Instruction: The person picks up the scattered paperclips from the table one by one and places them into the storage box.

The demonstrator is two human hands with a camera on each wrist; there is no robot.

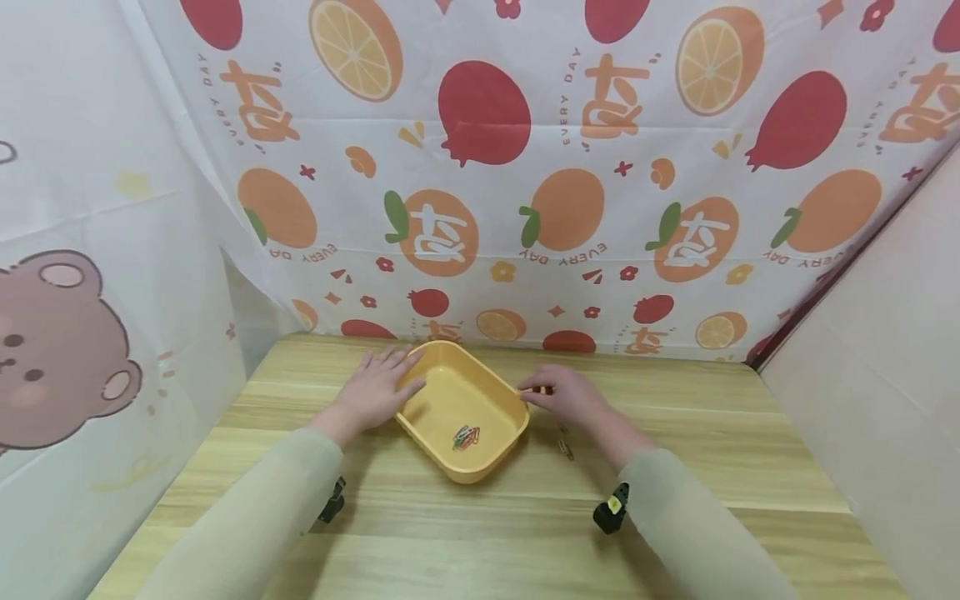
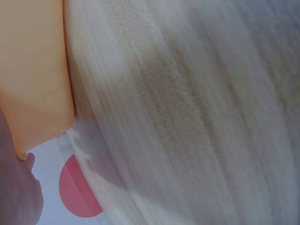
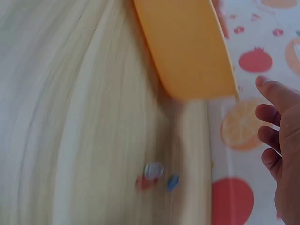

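A yellow plastic bin [image 1: 467,473] sits at an angle on the table, with several coloured paper clips [image 1: 466,437] on its floor. My left hand [image 1: 375,392] rests on the bin's left rim with fingers fairly straight and spread. In the left wrist view, a fingertip touches the bin's edge. My right hand [image 1: 566,400] is at the right rim, its fingers loosely bent. The right wrist view shows that hand [image 3: 286,136] with the thumb apart from the curled fingers and no object visible between them. Loose paper clips [image 1: 566,449] lie on the table beneath my right forearm.
The wood-grain table [image 1: 450,542] meets a fruit-printed cloth [image 1: 525,275] at the back. White sheeting with a printed bear [image 1: 60,350] hangs on the left, and a pale panel [image 1: 885,350] stands on the right.
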